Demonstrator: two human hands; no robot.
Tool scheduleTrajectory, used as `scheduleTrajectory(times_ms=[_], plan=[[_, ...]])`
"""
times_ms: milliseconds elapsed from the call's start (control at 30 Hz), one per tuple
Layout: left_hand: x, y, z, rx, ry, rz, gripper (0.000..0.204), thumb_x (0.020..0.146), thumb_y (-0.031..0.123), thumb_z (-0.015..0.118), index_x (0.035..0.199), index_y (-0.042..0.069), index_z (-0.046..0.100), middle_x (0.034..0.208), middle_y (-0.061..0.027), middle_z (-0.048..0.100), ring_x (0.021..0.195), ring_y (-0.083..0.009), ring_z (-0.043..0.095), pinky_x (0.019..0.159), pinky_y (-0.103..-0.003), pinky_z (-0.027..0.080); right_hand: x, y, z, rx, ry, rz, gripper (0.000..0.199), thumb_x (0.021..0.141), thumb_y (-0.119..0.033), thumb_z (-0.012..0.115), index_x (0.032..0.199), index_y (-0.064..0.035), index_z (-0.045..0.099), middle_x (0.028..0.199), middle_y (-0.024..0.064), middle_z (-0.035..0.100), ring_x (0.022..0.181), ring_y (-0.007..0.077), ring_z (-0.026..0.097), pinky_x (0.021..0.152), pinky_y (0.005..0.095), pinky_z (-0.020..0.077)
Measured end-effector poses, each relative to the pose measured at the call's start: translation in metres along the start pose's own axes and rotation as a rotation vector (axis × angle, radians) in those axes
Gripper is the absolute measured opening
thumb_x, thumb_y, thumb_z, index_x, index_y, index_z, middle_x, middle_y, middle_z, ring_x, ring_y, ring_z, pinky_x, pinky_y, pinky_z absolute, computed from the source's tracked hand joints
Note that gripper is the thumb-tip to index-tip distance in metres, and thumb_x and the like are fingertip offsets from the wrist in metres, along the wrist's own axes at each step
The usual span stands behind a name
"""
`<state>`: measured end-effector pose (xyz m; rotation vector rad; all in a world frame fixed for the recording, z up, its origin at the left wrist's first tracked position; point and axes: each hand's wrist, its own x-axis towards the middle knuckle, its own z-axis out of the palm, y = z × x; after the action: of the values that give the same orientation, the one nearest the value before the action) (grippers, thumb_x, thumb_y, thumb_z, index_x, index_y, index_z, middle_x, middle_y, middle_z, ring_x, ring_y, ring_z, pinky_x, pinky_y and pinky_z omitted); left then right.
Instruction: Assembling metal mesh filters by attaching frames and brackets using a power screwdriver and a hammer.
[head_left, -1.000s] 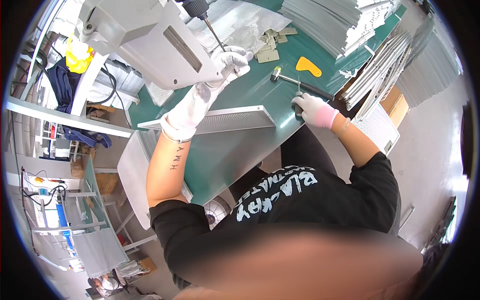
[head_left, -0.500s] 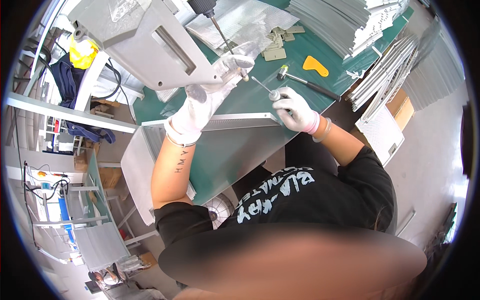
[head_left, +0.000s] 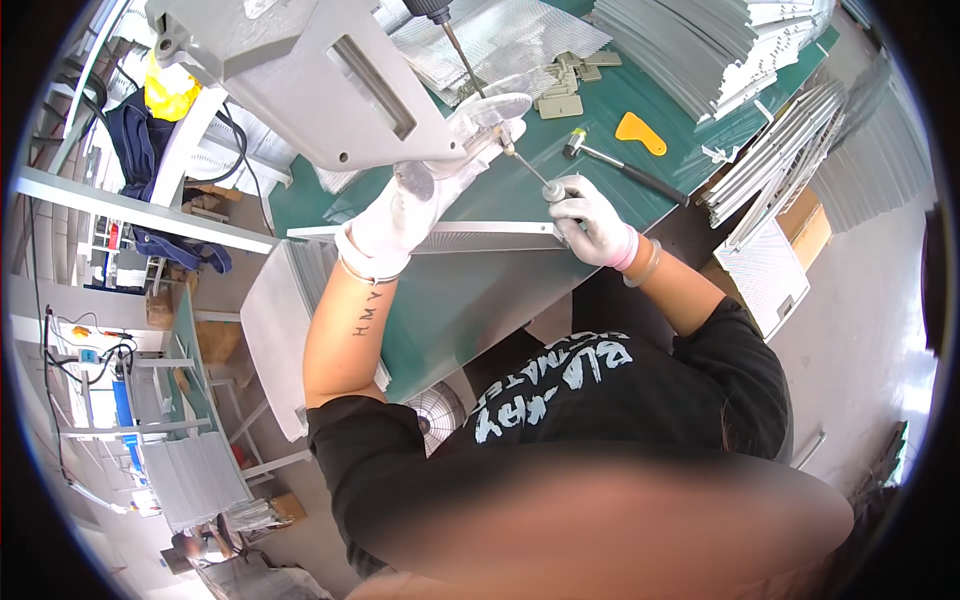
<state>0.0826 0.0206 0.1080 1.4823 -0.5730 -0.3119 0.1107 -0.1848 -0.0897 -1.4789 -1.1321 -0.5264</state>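
A long ribbed aluminium panel (head_left: 440,237) lies across the green table (head_left: 470,300). My right hand (head_left: 592,215), in a white glove with a pink cuff, curls over the panel's right end. Its thumb sits beside the round knob of a thin metal rod (head_left: 535,177). My left hand (head_left: 435,195), also in a white glove, reaches up under a grey machine arm (head_left: 330,80). Its fingertips pinch the rod's far end. A small hammer (head_left: 620,165) lies just beyond my right hand.
An orange scraper (head_left: 640,132) and grey plastic corner pieces (head_left: 560,85) lie further back. A power screwdriver (head_left: 455,40) hangs over them. Stacks of metal panels (head_left: 720,50) fill the far right of the table. A fan (head_left: 440,420) stands under the table.
My right hand has left the hammer and moved left onto the panel's right end. The thin rod now lies between both hands. My left hand has stayed under the machine arm.
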Motion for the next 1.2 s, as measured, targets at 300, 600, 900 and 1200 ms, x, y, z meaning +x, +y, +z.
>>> scheduleTrajectory(times_ms=[300,600,900,1200], plan=[[-0.009,-0.018,-0.023,0.049,-0.044,-0.057,0.128,0.070,0.088,0.051,0.151,-0.007,0.024,0.155,-0.0181,0.032,0.144,-0.0266,0.033,0.119,-0.036,0.027,0.008,0.003,0.000,0.021,-0.063,-0.005,0.037,0.078,0.013,0.060,0.109,-0.0056,0.059,0.115,0.0171,0.056,0.101,0.0352,0.058,0.087,0.0409,0.0498],[-0.004,-0.021,-0.027,0.079,-0.073,-0.021,0.119,0.078,0.084,0.049,0.152,-0.005,0.025,0.155,-0.0166,0.033,0.144,-0.0260,0.033,0.119,-0.037,0.026,0.003,0.011,0.004,0.007,-0.050,0.029,0.036,0.076,0.014,0.060,0.107,-0.0048,0.060,0.114,0.0176,0.056,0.104,0.0358,0.057,0.090,0.0399,0.0487],[-0.003,-0.016,-0.021,0.073,-0.084,-0.036,0.130,0.072,0.088,0.054,0.151,-0.010,0.019,0.157,-0.0223,0.026,0.146,-0.0320,0.029,0.121,-0.040,0.025,0.009,0.010,0.004,0.064,-0.007,0.007,0.037,0.078,0.014,0.059,0.110,-0.0053,0.059,0.115,0.0179,0.055,0.103,0.0348,0.057,0.090,0.0402,0.0485],[0.004,-0.011,-0.010,0.265,-0.085,0.148,0.113,0.084,0.083,0.042,0.152,-0.007,0.025,0.157,-0.0215,0.027,0.147,-0.0314,0.028,0.120,-0.043,0.024,0.036,0.006,0.008,0.334,-0.057,0.074,0.030,0.081,0.018,0.047,0.099,-0.0046,0.055,0.110,0.0159,0.051,0.095,0.0268,0.056,0.083,0.0381,0.0477]])
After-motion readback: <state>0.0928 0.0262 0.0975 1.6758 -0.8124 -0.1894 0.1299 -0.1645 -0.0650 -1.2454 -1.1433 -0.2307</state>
